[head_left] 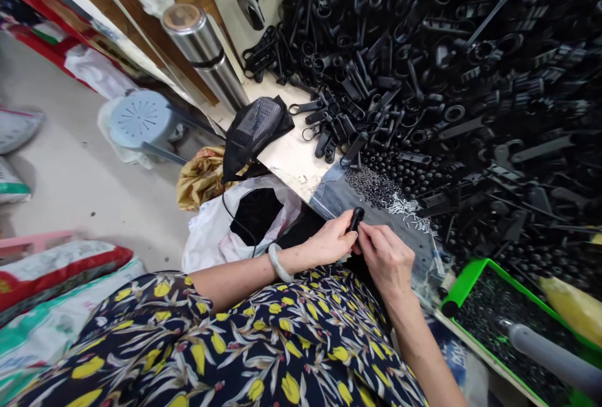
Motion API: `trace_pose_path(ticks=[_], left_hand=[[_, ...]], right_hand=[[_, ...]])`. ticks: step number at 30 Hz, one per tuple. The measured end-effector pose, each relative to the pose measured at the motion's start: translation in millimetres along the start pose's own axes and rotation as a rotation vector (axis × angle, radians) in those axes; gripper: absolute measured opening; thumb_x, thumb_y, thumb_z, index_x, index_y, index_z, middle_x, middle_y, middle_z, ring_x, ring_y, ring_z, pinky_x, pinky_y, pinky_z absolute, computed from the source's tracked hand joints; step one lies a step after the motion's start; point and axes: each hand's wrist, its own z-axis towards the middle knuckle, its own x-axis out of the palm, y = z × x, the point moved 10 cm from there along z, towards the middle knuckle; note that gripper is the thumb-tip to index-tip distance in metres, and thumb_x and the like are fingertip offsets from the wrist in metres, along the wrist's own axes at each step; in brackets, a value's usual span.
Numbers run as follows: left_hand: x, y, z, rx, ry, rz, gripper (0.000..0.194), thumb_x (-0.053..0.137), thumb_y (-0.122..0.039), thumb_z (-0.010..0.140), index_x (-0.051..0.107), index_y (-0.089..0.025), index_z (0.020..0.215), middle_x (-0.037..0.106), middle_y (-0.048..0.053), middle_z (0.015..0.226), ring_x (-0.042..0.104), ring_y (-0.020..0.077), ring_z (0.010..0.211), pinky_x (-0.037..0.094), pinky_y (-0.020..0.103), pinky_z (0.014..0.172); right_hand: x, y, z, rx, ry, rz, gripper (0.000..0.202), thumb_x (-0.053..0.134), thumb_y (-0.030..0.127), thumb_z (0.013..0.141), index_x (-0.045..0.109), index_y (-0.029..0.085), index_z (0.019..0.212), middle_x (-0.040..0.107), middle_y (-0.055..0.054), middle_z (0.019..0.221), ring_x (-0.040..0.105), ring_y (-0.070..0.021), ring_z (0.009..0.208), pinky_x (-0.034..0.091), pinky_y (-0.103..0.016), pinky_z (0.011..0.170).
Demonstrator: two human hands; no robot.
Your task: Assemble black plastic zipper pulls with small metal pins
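My left hand (333, 236), a pale bangle on its wrist, is closed round a small black plastic part (358, 215) with a rounded end. My right hand (389, 258) meets it at the lower side of the part, thumb and fingers pinched together; whatever lies between those fingertips is too small to make out. Both hands are just above the front edge of a grey work mat (376, 211). Beyond them on the mat lie short silvery pins (405, 206), tiny dark pieces (371, 186) and round black beads (405, 180).
A large heap of black plastic parts (399, 68) covers the table's back and right. At right stands a green tray (470, 281) of small dark bits, a grey-handled tool (540, 347) across it. A steel flask (207, 56) and black mesh pouch (256, 131) stand left, above a white bag (207, 231).
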Motion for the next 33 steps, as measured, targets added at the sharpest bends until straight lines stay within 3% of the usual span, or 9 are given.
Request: trace_pose_path(ticks=[4, 7, 12, 14, 17, 21, 27, 33], left_hand=[[0.3, -9.8, -0.2, 0.066, 0.033, 0.186, 0.031, 0.047, -0.014, 0.092, 0.052, -0.017, 0.123, 0.066, 0.004, 0.090, 0.066, 0.0186, 0.078, 0.055, 0.031, 0.075], [-0.1, -12.4, 0.2, 0.105, 0.048, 0.233, 0.042, 0.047, -0.012, 0.091, 0.048, -0.016, 0.133, 0.067, 0.005, 0.095, 0.067, 0.0212, 0.086, 0.056, 0.035, 0.083], [0.8, -4.7, 2.4, 0.073, 0.087, 0.073, 0.050, 0.056, -0.017, 0.090, 0.049, -0.018, 0.139, 0.069, 0.007, 0.103, 0.067, 0.0229, 0.093, 0.055, 0.036, 0.090], [1.2, -0.5, 3.9, 0.026, 0.112, -0.109, 0.048, 0.062, -0.021, 0.089, 0.053, -0.019, 0.136, 0.069, 0.007, 0.108, 0.066, 0.0219, 0.098, 0.054, 0.033, 0.090], [0.4, 5.4, 6.5, -0.060, 0.146, -0.339, 0.046, 0.070, -0.026, 0.087, 0.057, -0.019, 0.131, 0.070, 0.007, 0.112, 0.063, 0.0203, 0.107, 0.050, 0.029, 0.094], [-3.7, 13.8, 7.1, -0.172, 0.172, -0.449, 0.053, 0.080, -0.024, 0.079, 0.062, -0.020, 0.129, 0.071, 0.005, 0.110, 0.063, 0.0179, 0.105, 0.048, 0.025, 0.091], [-7.9, 18.1, 8.7, -0.238, 0.112, -0.519, 0.056, 0.086, -0.027, 0.072, 0.065, -0.020, 0.124, 0.070, 0.002, 0.100, 0.062, 0.0126, 0.086, 0.045, 0.020, 0.073], [-6.5, 14.9, 15.3, -0.175, 0.040, -0.441, 0.042, 0.083, -0.038, 0.076, 0.063, -0.017, 0.107, 0.062, -0.003, 0.081, 0.053, 0.0089, 0.068, 0.036, 0.019, 0.059]], right_hand=[[5.6, 7.2, 11.6, -0.079, 0.098, -0.193, 0.019, 0.056, 0.021, 0.105, 0.069, 0.017, 0.092, 0.065, -0.001, 0.074, 0.061, -0.0141, 0.068, 0.039, -0.027, 0.065], [13.8, 10.3, 18.8, -0.137, 0.167, -0.263, 0.022, 0.055, 0.016, 0.102, 0.065, 0.018, 0.083, 0.059, -0.001, 0.072, 0.056, -0.0158, 0.067, 0.035, -0.029, 0.060], [24.4, 13.3, 19.3, -0.104, 0.260, -0.292, 0.019, 0.056, 0.009, 0.096, 0.062, 0.018, 0.081, 0.060, -0.005, 0.077, 0.055, -0.0174, 0.069, 0.035, -0.030, 0.056], [27.8, 18.3, 12.8, -0.084, 0.295, -0.284, 0.017, 0.054, 0.008, 0.097, 0.064, 0.016, 0.088, 0.062, -0.007, 0.081, 0.057, -0.0185, 0.074, 0.038, -0.029, 0.056], [31.8, 26.3, 0.8, -0.043, 0.311, -0.286, 0.023, 0.047, 0.006, 0.101, 0.066, 0.012, 0.112, 0.064, -0.008, 0.087, 0.060, -0.0198, 0.080, 0.048, -0.029, 0.060], [35.7, 36.5, -9.4, -0.013, 0.303, -0.340, 0.042, 0.040, 0.002, 0.100, 0.055, 0.006, 0.139, 0.068, -0.012, 0.098, 0.063, -0.0218, 0.086, 0.058, -0.033, 0.072], [40.1, 44.3, -8.5, -0.035, 0.281, -0.383, 0.046, 0.038, 0.000, 0.099, 0.056, 0.001, 0.142, 0.070, -0.017, 0.105, 0.064, -0.0253, 0.094, 0.060, -0.037, 0.077], [46.7, 45.6, -4.9, -0.013, 0.241, -0.365, 0.047, 0.038, -0.005, 0.095, 0.057, -0.002, 0.138, 0.071, -0.021, 0.109, 0.065, -0.0266, 0.092, 0.060, -0.040, 0.078]])
